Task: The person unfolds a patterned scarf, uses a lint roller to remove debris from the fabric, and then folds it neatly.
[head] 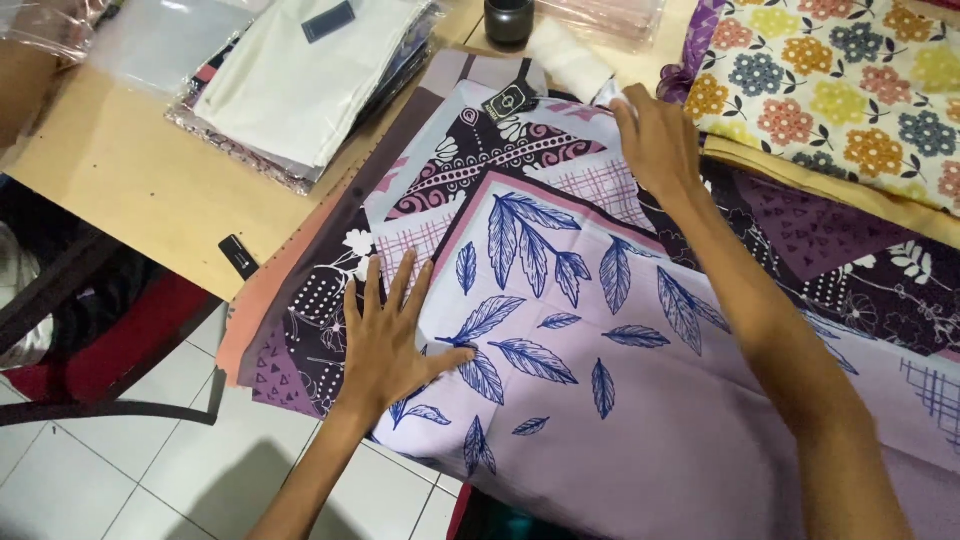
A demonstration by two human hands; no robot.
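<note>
Currently left hand flat, fingers spread, pinning the leaf-print scarf at the table edge. Right hand at the far corner, probably pinching it; grip unclear. Cloth spread smooth, not yet folded.

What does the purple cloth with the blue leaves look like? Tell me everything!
The purple cloth with blue leaves is thin, smooth printed fabric, pale lilac in the middle with dark blue feathery leaves scattered on it. Its border is dark plum with white swirls, dots, flowers and pink checked patches. It lies spread flat on the table, its near edge hanging over the side. The left hand presses flat on it, and the right hand touches its far corner, near a small dark tag.
</note>
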